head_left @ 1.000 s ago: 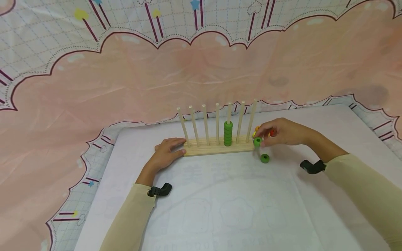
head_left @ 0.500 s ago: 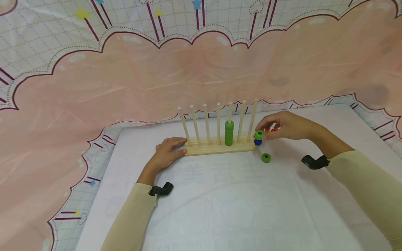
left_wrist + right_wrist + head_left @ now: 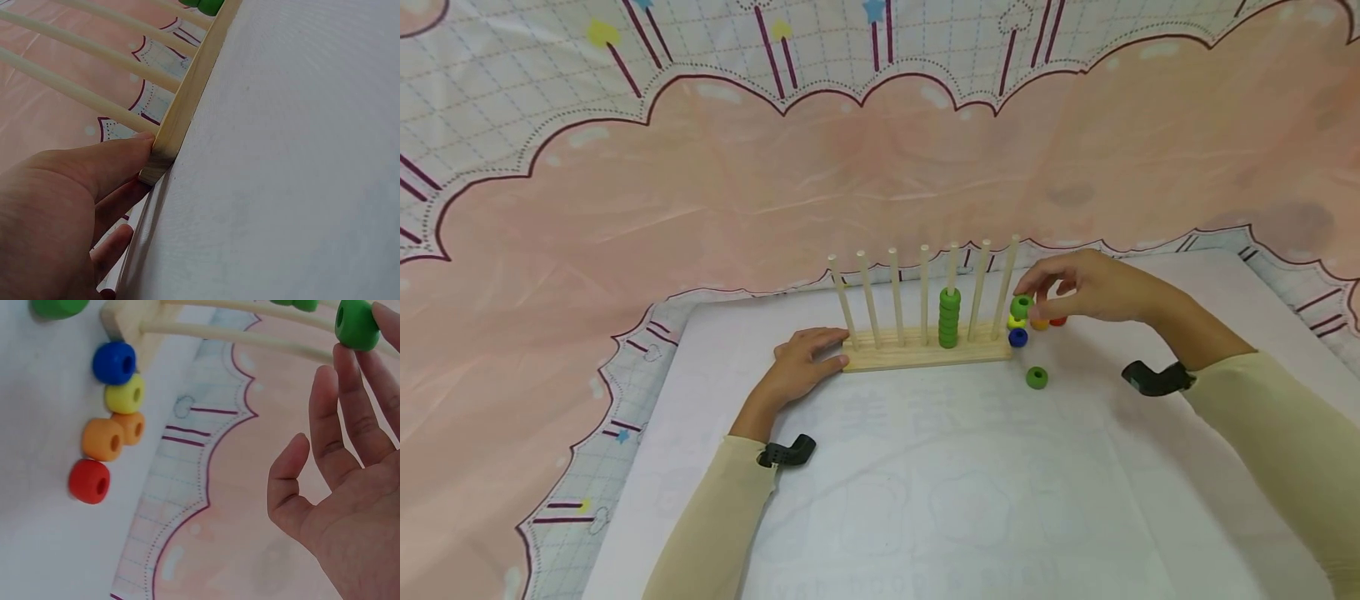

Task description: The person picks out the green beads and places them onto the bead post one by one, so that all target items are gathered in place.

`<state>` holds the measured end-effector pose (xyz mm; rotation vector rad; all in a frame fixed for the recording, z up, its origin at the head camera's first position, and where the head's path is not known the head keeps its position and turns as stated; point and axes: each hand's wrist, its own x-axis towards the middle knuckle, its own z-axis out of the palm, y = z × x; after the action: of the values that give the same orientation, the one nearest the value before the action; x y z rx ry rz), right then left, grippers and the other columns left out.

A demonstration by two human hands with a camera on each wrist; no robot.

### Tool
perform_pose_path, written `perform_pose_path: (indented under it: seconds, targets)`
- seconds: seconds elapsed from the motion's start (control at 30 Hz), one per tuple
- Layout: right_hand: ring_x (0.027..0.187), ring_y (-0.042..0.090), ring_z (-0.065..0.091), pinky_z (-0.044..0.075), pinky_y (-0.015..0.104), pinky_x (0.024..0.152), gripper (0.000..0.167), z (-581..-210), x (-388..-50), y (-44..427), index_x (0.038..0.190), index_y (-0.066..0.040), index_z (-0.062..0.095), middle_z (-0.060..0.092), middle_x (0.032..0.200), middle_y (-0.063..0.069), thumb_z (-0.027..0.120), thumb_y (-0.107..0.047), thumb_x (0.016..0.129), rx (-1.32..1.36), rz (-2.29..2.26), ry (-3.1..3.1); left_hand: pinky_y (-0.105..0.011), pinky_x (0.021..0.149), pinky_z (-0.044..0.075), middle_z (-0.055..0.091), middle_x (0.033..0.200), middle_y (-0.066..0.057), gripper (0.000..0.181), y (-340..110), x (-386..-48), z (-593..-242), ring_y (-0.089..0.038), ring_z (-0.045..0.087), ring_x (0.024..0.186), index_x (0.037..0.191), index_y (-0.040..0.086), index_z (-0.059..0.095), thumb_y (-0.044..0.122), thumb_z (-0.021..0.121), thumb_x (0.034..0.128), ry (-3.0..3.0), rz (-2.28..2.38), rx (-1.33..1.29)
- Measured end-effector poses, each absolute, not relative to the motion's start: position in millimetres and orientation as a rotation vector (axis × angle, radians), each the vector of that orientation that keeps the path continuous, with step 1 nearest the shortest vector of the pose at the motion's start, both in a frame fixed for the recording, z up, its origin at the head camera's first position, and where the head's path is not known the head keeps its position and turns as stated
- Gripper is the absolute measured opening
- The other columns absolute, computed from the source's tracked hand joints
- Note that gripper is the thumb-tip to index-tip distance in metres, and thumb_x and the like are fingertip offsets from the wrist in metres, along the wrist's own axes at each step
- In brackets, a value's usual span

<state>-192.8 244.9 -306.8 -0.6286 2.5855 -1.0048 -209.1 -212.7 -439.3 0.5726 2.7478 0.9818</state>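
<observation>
A wooden peg rack [image 3: 895, 357] stands on the white tabletop, with several upright pegs in its base. Green beads [image 3: 949, 318] are stacked on one of those pegs. My left hand [image 3: 802, 364] grips the rack's left end; the left wrist view has the thumb against the end of the wooden base [image 3: 187, 103]. Beyond the rack's right end, my right hand [image 3: 1093, 287] pinches a green bead [image 3: 357, 325] between thumb and fingertips, lifted above the table. In the head view that held bead [image 3: 1021, 306] is just right of the rightmost peg.
Below the right hand lie a blue bead [image 3: 114, 363], a yellow bead [image 3: 124, 394], two orange beads [image 3: 103, 439] and a red bead [image 3: 89, 481]. Another green bead [image 3: 1037, 377] lies nearer the front. A patterned pink cloth [image 3: 850, 183] hangs behind the table.
My right hand has risen and moved slightly back and right with the green bead, uncovering the blue, yellow and other beads below. The left hand stays on the rack's end.
</observation>
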Motion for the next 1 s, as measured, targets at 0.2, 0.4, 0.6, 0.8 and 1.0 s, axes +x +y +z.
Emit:
perform_pose_path:
  seconds: [0.2,0.4,0.6,0.8,1.0]
  targets:
    - [0.102,0.017,0.061,0.050,0.044,0.103,0.024,-294,-194,243,0.114,-0.024,0.074,0.070,0.105,-0.005,0.080,-0.024,0.091,-0.648,-0.965,2.658,-0.058,0.109,0.015,0.054,0.152,-0.005,0.051,-212,-210,-440,-0.031,0.035,0.147,0.145,0.021,0.059,0.040,0.067,0.0986,2.732,0.996,0.549]
    - [0.102,0.018,0.060,0.054,0.023,0.087,0.023,-278,-194,240,0.112,-0.022,0.075,0.070,0.108,-0.004,0.080,-0.024,0.090,-0.648,-0.960,2.709,-0.058,0.110,0.014,0.054,0.152,-0.005,0.050,-212,-210,-440,-0.031,0.034,0.148,0.145,0.021,0.059,0.039,0.067,0.0985,2.731,0.997,0.542]
    - [0.102,0.019,0.059,0.056,0.024,0.081,0.021,-267,-195,236,0.112,-0.021,0.075,0.070,0.110,-0.004,0.078,-0.023,0.091,-0.670,-1.022,2.743,-0.059,0.110,0.015,0.054,0.153,-0.004,0.050,-212,-209,-440,-0.031,0.034,0.148,0.145,0.021,0.059,0.039,0.066,0.0989,2.733,0.992,0.545]
    - [0.098,0.017,0.058,0.055,0.023,0.078,0.020,-257,-198,230,0.112,-0.019,0.075,0.069,0.106,-0.003,0.077,-0.022,0.092,-0.749,-1.040,2.810,-0.059,0.109,0.015,0.054,0.152,-0.004,0.051,-212,-209,-440,-0.031,0.035,0.147,0.145,0.020,0.059,0.038,0.067,0.0987,2.734,0.997,0.545]
    - [0.096,0.017,0.056,0.053,0.022,0.077,0.021,-248,-202,220,0.114,-0.017,0.073,0.068,0.106,-0.004,0.074,-0.023,0.094,-0.827,-1.105,2.831,-0.061,0.109,0.013,0.055,0.152,-0.007,0.051,-211,-208,-439,-0.033,0.035,0.146,0.145,0.018,0.059,0.036,0.068,0.0981,2.739,1.016,0.562]
